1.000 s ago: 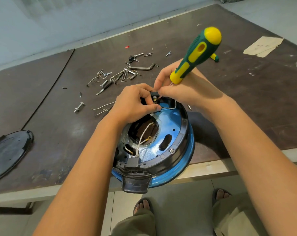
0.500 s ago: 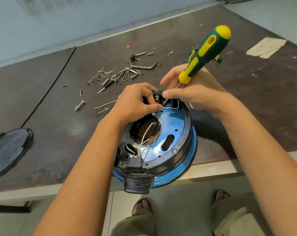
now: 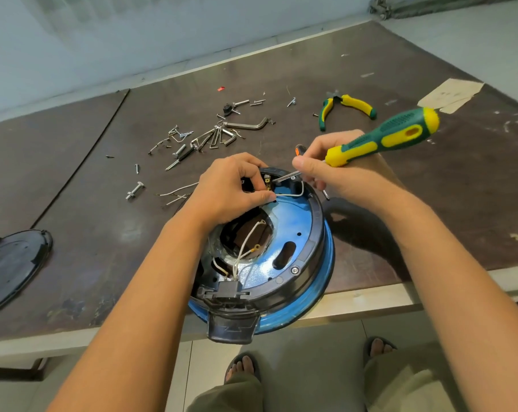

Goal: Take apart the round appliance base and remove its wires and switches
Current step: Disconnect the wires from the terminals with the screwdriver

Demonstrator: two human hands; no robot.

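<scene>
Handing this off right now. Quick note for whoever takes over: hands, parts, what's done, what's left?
Left hand: fingers pinch the switch at the far rim of the base.
Right hand: grips the screwdriver, tip at the switch terminals.
Base overhangs the near table edge, open side up.
Done: black cover off, lying left; screws and cut wire pieces on the table.
Left: free the switch, pull the white wires and connector block, undo the rim screw. Pliers lie beyond.

Your left hand (image 3: 231, 191) pinches switch (image 3: 267, 181) at base (image 3: 299, 227) far rim; your right hand (image 3: 352, 176) holds screwdriver (image 3: 394, 138), tip at switch.
</scene>
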